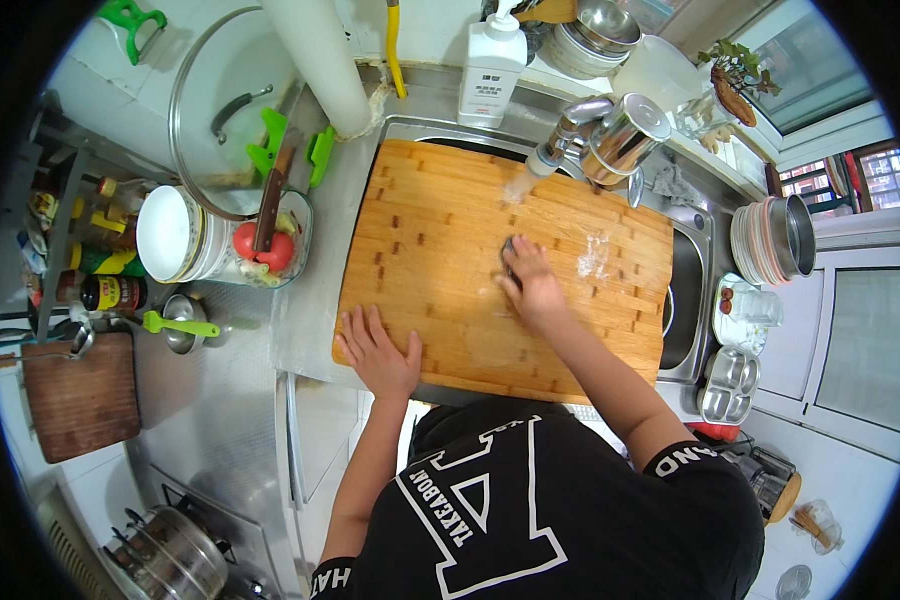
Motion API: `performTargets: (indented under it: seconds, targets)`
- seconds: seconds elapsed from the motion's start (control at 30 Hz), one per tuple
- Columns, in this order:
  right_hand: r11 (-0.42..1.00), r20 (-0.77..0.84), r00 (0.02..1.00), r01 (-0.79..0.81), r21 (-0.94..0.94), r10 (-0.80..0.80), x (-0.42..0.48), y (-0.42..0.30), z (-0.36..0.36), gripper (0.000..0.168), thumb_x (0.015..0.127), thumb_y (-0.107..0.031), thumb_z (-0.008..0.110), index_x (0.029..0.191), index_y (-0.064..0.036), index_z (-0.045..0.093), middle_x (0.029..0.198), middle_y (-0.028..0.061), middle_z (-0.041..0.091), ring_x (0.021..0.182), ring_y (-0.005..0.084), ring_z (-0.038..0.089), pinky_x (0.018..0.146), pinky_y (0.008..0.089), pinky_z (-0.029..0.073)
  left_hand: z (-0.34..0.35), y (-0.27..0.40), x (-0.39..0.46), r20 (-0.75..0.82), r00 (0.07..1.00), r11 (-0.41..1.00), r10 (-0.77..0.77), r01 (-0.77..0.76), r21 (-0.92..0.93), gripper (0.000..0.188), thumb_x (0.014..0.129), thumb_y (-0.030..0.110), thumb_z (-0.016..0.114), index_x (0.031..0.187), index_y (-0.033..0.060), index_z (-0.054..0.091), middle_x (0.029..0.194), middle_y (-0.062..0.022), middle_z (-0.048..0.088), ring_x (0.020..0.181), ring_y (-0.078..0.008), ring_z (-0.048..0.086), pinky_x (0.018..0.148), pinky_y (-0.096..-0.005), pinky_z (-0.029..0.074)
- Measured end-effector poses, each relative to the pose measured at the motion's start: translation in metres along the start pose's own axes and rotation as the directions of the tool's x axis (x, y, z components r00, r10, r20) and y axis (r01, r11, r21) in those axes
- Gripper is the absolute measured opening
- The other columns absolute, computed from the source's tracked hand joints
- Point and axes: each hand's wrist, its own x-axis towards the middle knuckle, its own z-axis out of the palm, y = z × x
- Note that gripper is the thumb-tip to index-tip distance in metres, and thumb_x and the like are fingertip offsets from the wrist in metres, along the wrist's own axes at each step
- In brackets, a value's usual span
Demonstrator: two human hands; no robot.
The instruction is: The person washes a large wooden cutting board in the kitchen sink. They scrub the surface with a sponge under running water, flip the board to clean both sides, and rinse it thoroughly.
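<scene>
A large wooden cutting board (pixel 450 195) lies across the sink in front of me. My right hand (pixel 531 281) presses on the middle of it, gripping a small dark scrubber (pixel 508 259) that is mostly covered by the fingers. My left hand (pixel 379 356) rests palm down at the board's near left corner, fingers spread and holding nothing. White residue (pixel 594 255) marks the wood to the right of my right hand. At the far edge, the faucet nozzle (pixel 544 160) points down at the board, with a blurred whitish patch beneath it that looks like water.
Behind the board stands a white pump bottle (pixel 491 75). To the left are stacked white bowls (pixel 169 234), a glass container (pixel 300 255) with tomatoes, a wooden-handled knife (pixel 274 199) and a glass lid (pixel 225 75). Stacked dishes (pixel 772 240) and a divided metal tray (pixel 729 386) are at right.
</scene>
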Motion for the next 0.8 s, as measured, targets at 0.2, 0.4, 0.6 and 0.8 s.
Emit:
performTargets:
  seconds: [0.2,0.4,0.6,0.8]
  targets:
    - [0.996,-0.177,0.984,-0.043,-0.078,0.029,-0.006,0.038,-0.014,0.021,0.089,-0.01,0.056,0.106,0.002,0.062,0.124,0.0227,0.055,0.119,0.0366,0.05,0.105,0.0454,0.038,0.0,-0.002,-0.001,0.007,1.0,1.0,-0.011,0.012,-0.009,0.07,0.079,0.036,0.061,0.136,0.0021,0.038,0.141,-0.0194,0.034,0.138,-0.0376,0.021,0.112,-0.054,0.01]
    - [0.936,-0.048,0.949,-0.297,0.187,0.311,-0.029,-0.014,-0.008,0.016,0.085,-0.005,0.057,0.1,-0.001,0.064,0.118,0.0194,0.06,0.115,0.0354,0.054,0.101,0.0439,0.042,0.001,-0.001,-0.002,-0.023,1.0,1.0,0.013,-0.013,-0.004,0.07,0.078,0.038,0.061,0.133,-0.0009,0.041,0.139,-0.0221,0.037,0.137,-0.0401,0.022,0.112,-0.0543,0.011]
    - [0.945,-0.062,0.954,0.301,0.127,-0.295,-0.01,-0.019,0.02,0.017,0.083,0.002,0.054,0.096,-0.001,0.064,0.117,0.0169,0.061,0.113,0.0327,0.056,0.1,0.0451,0.043,0.003,-0.003,-0.002,-0.006,1.0,1.0,-0.009,0.009,0.008,0.071,0.078,0.038,0.061,0.135,0.0016,0.039,0.141,-0.0198,0.035,0.138,-0.038,0.022,0.112,-0.0543,0.011]
    - [0.997,-0.209,0.977,0.051,0.063,-0.037,0.044,0.01,0.018,0.014,0.083,-0.001,0.06,0.095,-0.002,0.065,0.115,0.0195,0.061,0.111,0.0368,0.056,0.094,0.0393,0.047,0.002,-0.001,0.0,0.008,1.0,1.0,-0.028,0.028,0.01,0.07,0.079,0.038,0.06,0.136,0.0018,0.038,0.14,-0.0191,0.035,0.138,-0.0375,0.021,0.113,-0.0532,0.01]
